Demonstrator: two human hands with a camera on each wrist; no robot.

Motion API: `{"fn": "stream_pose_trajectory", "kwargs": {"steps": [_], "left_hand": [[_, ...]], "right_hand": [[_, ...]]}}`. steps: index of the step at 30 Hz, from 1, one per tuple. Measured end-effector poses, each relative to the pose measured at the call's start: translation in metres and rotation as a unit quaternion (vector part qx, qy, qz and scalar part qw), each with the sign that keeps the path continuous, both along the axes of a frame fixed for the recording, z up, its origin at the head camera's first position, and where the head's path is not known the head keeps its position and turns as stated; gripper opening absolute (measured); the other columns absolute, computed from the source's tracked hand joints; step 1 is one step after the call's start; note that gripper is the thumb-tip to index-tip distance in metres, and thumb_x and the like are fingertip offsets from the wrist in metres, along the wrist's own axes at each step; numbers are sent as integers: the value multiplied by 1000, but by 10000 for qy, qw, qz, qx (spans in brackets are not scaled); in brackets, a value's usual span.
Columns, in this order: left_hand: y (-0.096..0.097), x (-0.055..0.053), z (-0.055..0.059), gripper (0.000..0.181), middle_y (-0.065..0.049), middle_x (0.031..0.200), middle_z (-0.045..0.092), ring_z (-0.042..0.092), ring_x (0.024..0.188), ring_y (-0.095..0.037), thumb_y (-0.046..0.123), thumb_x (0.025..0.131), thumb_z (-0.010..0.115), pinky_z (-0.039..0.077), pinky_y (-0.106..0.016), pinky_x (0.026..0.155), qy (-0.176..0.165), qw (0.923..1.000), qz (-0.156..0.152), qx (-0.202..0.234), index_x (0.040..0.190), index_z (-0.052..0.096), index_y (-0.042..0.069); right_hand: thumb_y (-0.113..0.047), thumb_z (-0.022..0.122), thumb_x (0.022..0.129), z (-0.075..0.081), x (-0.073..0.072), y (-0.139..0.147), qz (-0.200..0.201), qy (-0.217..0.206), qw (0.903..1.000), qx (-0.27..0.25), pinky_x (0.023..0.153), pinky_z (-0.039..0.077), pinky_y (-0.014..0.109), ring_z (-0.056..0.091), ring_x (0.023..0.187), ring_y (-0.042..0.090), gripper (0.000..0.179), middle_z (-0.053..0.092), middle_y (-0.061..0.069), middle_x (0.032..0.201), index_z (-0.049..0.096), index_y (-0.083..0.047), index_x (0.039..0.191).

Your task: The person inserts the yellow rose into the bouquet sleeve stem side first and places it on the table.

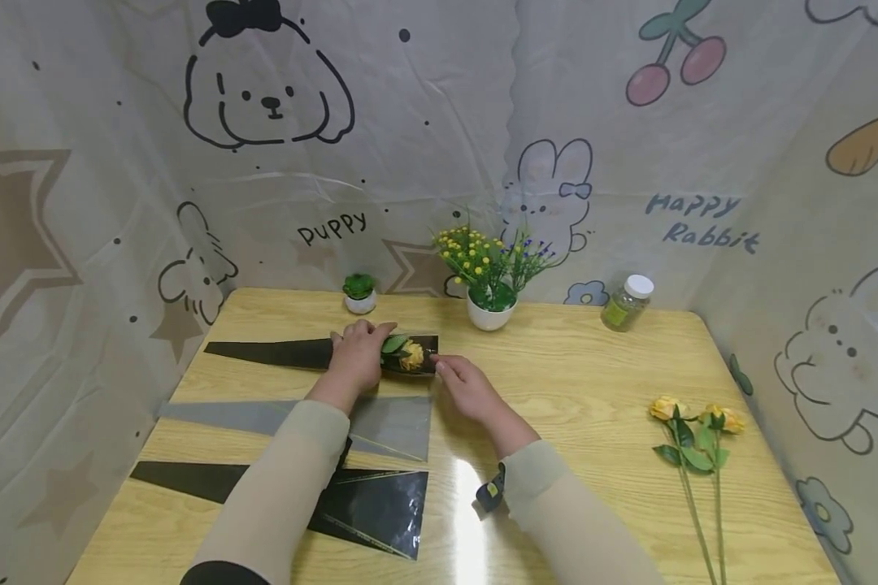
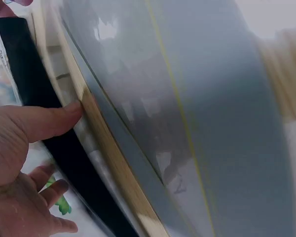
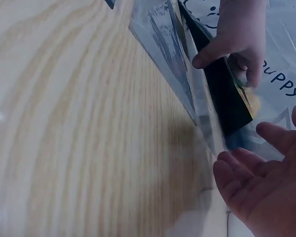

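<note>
Three tapering wrappers are ranged one below another on the left half of the bench (image 1: pixel 593 455): a far black wrapper (image 1: pixel 271 354), a grey wrapper (image 1: pixel 395 424) in the middle, and a near black wrapper (image 1: pixel 395 510). At the broad right end of the far one sits a yellow rose (image 1: pixel 412 355) with green leaves, its bloom facing up against the black film. The left hand (image 1: pixel 361 357) grasps this wrapper just left of the bloom, thumb on the near side and fingers on the far side. The right hand (image 1: pixel 471 388) is at the wrapper's broad end; the right wrist view shows its fingers relaxed and parted from the thumb, though I cannot tell whether the fingertips touch the edge.

Well apart, on the right side of the bench, two more yellow roses (image 1: pixel 667 408) lie side by side, stems toward the near edge. Along the back stand a small green plant in a white pot (image 1: pixel 361 302), a larger white pot (image 1: pixel 492 313) of yellow and blue flowers, and a jar (image 1: pixel 624 310) with a white lid. Behind them hangs a pale printed cloth (image 1: pixel 439 162).
</note>
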State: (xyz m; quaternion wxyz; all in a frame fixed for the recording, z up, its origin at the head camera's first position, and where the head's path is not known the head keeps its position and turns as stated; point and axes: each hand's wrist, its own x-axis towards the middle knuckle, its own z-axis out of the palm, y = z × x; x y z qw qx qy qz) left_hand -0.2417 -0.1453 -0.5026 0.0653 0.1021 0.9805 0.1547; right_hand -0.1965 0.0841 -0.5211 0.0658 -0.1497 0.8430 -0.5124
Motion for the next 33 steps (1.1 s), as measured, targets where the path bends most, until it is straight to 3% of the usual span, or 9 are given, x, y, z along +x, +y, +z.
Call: {"fn": "stream_pose_trajectory", "kwargs": {"steps": [5, 8, 12, 17, 24, 28, 33], "left_hand": [[0, 5, -3, 93, -26, 156, 41, 32, 147, -51, 17, 87, 88, 19, -77, 117, -300, 9995, -70, 100, 165, 38, 20], [2, 9, -4, 98, -30, 164, 31, 25, 152, -54, 36, 86, 90, 22, -78, 115, -598, 9980, -36, 206, 166, 36, 18], [5, 14, -5, 89, -32, 167, 25, 18, 154, -55, 37, 92, 85, 20, -82, 112, -733, 9969, 81, 272, 165, 38, 17], [5, 13, -7, 83, -30, 167, 25, 18, 155, -53, 34, 94, 84, 21, -81, 113, -586, 9974, 215, 350, 163, 41, 17], [4, 14, -9, 86, -29, 167, 27, 20, 155, -51, 40, 92, 84, 23, -79, 114, -397, 9985, 225, 306, 163, 41, 17], [9, 25, -1, 98, -31, 168, 23, 16, 156, -52, 50, 90, 84, 23, -79, 114, -349, 9986, 243, 311, 166, 34, 16], [15, 51, 10, 99, -30, 168, 22, 17, 156, -52, 52, 90, 83, 28, -74, 115, -264, 9975, 368, 533, 167, 33, 14]], "right_hand": [[-20, 44, 115, 0, 2, -1, 133, -323, 9992, 174, 121, 33, 54, 48, 144, 43, 43, 56, 26, 150, 56, 6, 147], [-20, 44, 115, -1, 3, -1, 118, -356, 9990, 226, 120, 34, 54, 48, 143, 43, 44, 56, 27, 149, 55, 6, 148], [-18, 46, 114, -3, 4, -3, 169, -339, 9989, 263, 119, 35, 56, 49, 142, 44, 43, 56, 28, 148, 54, 8, 148], [-17, 47, 114, -6, 6, -5, 287, -313, 9982, 420, 118, 36, 56, 50, 141, 44, 45, 56, 29, 147, 51, 9, 150], [-21, 48, 114, -9, 9, -4, 83, -555, 9982, 193, 120, 33, 56, 45, 145, 45, 48, 53, 29, 152, 48, 9, 151], [-23, 48, 114, -14, 11, 1, -90, -815, 9966, -123, 113, 43, 57, 52, 139, 46, 50, 52, 29, 152, 46, 9, 152], [-25, 48, 114, -17, 17, 9, -237, -960, 9939, -482, 101, 53, 55, 62, 125, 46, 50, 57, 29, 147, 48, 9, 151]]}}
